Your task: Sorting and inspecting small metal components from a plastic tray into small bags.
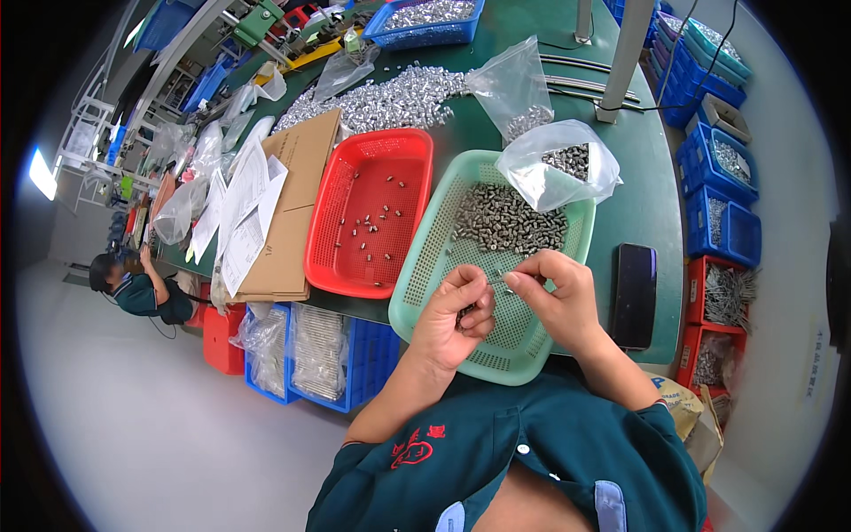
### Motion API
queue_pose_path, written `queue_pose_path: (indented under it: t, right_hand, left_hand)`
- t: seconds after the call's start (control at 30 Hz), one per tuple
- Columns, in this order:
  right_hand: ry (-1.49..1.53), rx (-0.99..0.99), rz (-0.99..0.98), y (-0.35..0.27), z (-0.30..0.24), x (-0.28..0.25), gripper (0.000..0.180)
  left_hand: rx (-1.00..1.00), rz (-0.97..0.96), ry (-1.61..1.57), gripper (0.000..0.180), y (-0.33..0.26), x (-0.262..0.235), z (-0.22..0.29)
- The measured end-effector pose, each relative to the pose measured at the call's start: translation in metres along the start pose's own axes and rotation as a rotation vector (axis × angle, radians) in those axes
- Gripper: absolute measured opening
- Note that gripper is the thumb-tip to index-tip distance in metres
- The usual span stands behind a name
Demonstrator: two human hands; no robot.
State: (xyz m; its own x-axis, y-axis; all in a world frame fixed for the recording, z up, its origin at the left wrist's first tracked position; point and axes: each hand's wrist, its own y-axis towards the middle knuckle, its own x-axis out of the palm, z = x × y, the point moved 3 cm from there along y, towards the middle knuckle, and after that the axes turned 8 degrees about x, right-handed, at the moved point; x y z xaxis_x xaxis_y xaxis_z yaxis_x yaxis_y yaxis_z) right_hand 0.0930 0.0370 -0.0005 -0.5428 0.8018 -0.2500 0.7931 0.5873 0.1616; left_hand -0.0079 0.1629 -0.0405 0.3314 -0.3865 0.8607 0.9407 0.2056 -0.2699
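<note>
Pinched tight between right hand's (566,297) thumb and forefinger: small metal part (503,274). Left hand (446,330) curled closed over dark metal pieces (461,316). Both above green perforated basket (498,352); cylindrical fittings (505,222) heaped at its far end. Shirt (567,426) bears red embroidery (413,452), near left; printed sheets (244,244), far left, illegible.

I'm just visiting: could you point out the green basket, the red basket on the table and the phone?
Green basket (510,333), head view: a bare patch of its near floor.
Red basket (379,163), head view: a bare patch of its far floor.
Phone (634,297), head view: the middle of its dark face.
</note>
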Motion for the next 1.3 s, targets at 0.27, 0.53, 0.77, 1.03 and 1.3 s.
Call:
queue_pose_path:
  t: [0.27,0.53,0.77,1.03,1.3]
  right_hand:
    - [-0.18,-0.313,0.03,0.001,-0.006,0.003,0.012]
    - [-0.011,0.047,-0.037,-0.001,0.003,0.006,0.021]
    - [0.02,0.103,-0.091,0.003,0.012,0.008,0.021]
    - [0.058,0.004,0.031,0.003,0.005,0.004,0.013]
    - [0.116,0.071,0.09,0.006,0.012,-0.005,0.015]
  left_hand:
    - [0.036,0.079,0.096,0.007,-0.003,0.002,0.001]
    - [0.0,0.107,0.17,0.01,-0.008,0.018,0.004]
    - [0.015,0.062,0.318,0.012,-0.007,0.017,0.003]
    - [0.046,0.15,0.316,0.006,-0.006,0.015,0.004]
    - [-0.056,0.083,-0.177,0.026,0.007,-0.013,0.002]
